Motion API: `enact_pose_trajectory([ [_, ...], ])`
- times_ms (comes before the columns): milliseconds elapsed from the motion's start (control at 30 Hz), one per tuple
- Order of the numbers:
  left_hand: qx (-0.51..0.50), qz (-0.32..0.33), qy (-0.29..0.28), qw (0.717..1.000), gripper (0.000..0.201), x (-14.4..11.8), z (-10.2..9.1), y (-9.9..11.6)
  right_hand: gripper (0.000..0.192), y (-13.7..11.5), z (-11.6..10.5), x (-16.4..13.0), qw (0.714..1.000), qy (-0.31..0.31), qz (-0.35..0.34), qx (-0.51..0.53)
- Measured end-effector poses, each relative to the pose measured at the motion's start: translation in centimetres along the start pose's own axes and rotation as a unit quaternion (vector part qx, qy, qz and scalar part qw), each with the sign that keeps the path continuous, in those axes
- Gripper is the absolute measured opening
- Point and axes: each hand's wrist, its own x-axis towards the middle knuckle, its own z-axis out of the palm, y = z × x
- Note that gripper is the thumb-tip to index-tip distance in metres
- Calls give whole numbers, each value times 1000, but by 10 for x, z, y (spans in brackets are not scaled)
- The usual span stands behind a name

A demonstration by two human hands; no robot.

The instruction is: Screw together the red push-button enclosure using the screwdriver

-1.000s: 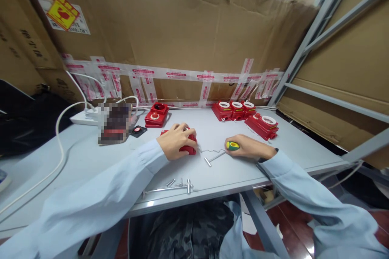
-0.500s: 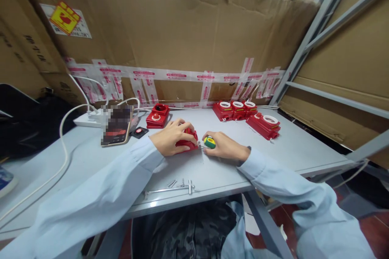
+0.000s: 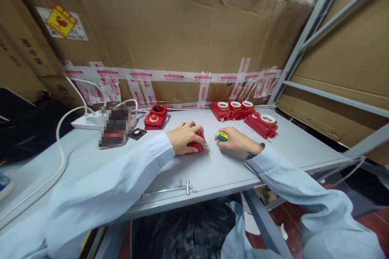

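My left hand (image 3: pixel 186 137) is closed over a red device housing (image 3: pixel 199 142) on the table and covers most of it. A small pale part sticks out at the housing's right end. To the right, apart from the housing, my right hand (image 3: pixel 237 141) is wrapped around a screwdriver (image 3: pixel 222 136) with a green and yellow handle. Its shaft is hard to make out. Near the front edge lie several screws (image 3: pixel 170 184) and a metal T-shaped tool (image 3: pixel 187 187).
At the back left stands another red housing (image 3: pixel 155 117) beside a black square piece (image 3: pixel 138 133). A phone (image 3: pixel 114 129) leans by a white power strip (image 3: pixel 86 120) with cables. Several red housings with white rings (image 3: pixel 236 110) are grouped at back right. Cardboard (image 3: pixel 182 28) walls the back.
My right hand has drawn the screwdriver away to the right from the housing. My left hand and the housing have shifted slightly right. The view has turned a little.
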Motion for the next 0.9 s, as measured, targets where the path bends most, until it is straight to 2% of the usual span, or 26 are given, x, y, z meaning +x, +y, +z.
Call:
enact_pose_trajectory([
  [300, 48, 4, -66, 997, 32, 29, 5, 13, 23, 4, -1, -7, 999, 36, -13, -7],
  [400, 50, 5, -47, 998, 39, 23, 1, 14, 26, 1, -2, -5, 998, 62, -26, 1],
  [500, 38, -8, -10, 999, 41, 6, -12, 11, 37, -5, -5, -2, 995, 89, -33, 6],
  [567, 34, -47, 12, 998, 37, -12, -23, 5, 43, -11, -6, 1, 994, 99, -35, 12],
  [700, 15, -82, 103, 991, 33, -55, -39, -22, 48, -29, -6, 11, 991, 104, -82, 12],
  [800, -5, -110, 161, 981, 37, -84, -42, -44, 45, -38, -4, 21, 988, 93, -121, -9],
  [900, -20, -134, 190, 972, 42, -104, -37, -57, 50, -38, -2, 29, 989, 67, -131, -10],
])
